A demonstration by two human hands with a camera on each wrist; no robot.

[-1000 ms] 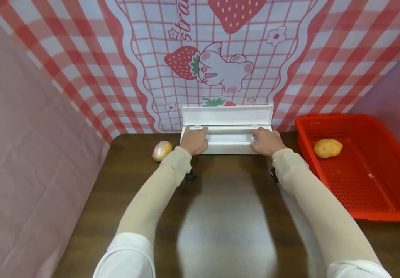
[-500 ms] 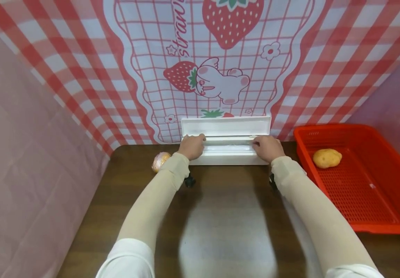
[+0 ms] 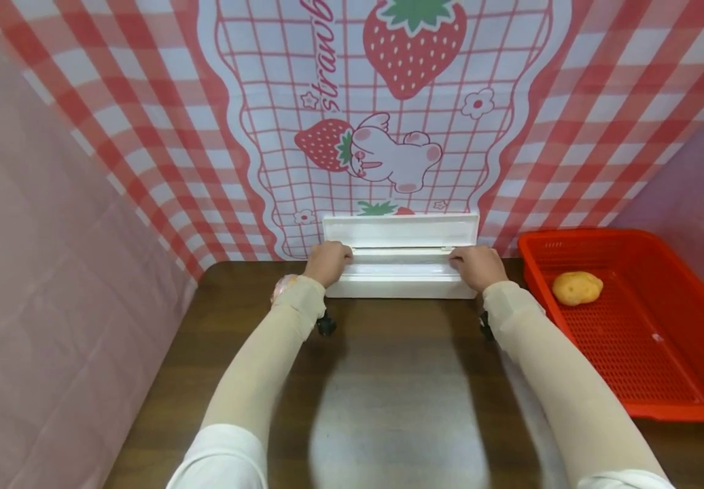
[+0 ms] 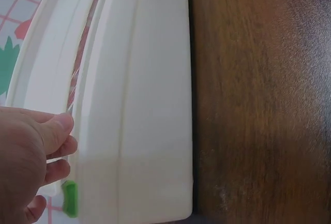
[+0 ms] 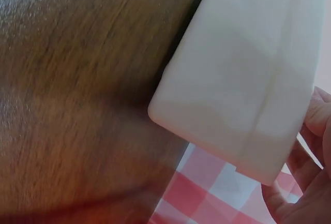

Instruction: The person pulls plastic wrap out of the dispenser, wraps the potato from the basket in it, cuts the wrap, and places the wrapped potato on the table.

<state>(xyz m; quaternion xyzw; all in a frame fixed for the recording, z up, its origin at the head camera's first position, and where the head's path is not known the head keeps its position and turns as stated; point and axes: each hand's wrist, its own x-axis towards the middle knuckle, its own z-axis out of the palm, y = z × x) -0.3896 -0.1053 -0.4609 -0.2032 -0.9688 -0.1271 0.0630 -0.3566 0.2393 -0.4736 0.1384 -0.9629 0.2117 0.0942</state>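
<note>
White box [image 3: 401, 290] is sitting at the back of the bench [image 3: 401, 360], long axis running left-right, lid [image 3: 401, 231] standing raised at the rear, opening facing upward. It's lying between the hands, neither nearer: left hand [image 3: 326, 263] is pinching at its left end, apparently on clear film [image 3: 401, 269]; right hand [image 3: 480, 267] is curling fingers at its right end, hold hidden, can't tell.
</note>
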